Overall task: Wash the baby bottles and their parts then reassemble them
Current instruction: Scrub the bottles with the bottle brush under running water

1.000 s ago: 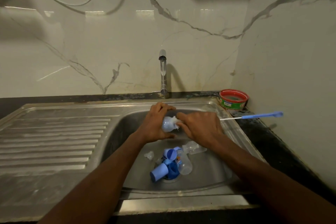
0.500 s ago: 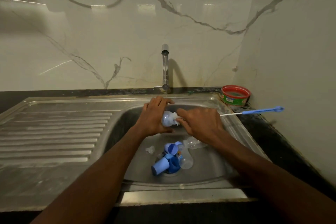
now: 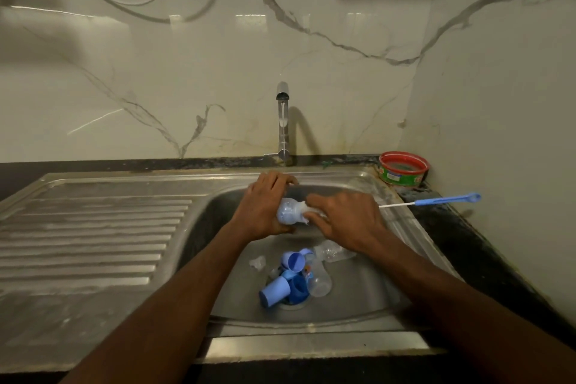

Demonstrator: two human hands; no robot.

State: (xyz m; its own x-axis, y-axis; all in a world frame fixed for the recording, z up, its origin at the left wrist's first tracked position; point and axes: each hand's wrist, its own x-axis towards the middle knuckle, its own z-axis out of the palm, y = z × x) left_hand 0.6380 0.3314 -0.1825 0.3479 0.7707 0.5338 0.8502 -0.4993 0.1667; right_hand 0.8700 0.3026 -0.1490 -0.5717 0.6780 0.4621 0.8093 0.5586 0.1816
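Over the steel sink basin point(image 3: 367, 284), my left hand point(image 3: 265, 206) grips a small clear baby bottle point(image 3: 288, 211) lying on its side, foam at its mouth. My right hand point(image 3: 346, 218) holds a long bottle brush point(image 3: 445, 199) with a blue handle that sticks out to the right; its bristle end is pushed into the bottle's mouth. On the basin floor around the drain lie loose parts: a blue cap point(image 3: 274, 291), a second blue cap point(image 3: 294, 260), a blue collar point(image 3: 297, 288), a clear bottle point(image 3: 319, 279), another clear bottle point(image 3: 330, 252) and a clear teat point(image 3: 258, 262).
A tall steel tap point(image 3: 283, 121) stands behind the basin. The ribbed draining board point(image 3: 90, 243) stretches to the left. A red and green tub point(image 3: 403, 170) sits in the back right corner on the dark counter point(image 3: 461, 246). Marble walls close the back and right.
Both hands stay over the basin with the bottle and brush; the brush handle has shifted only slightly. The parts in the sink have not moved.
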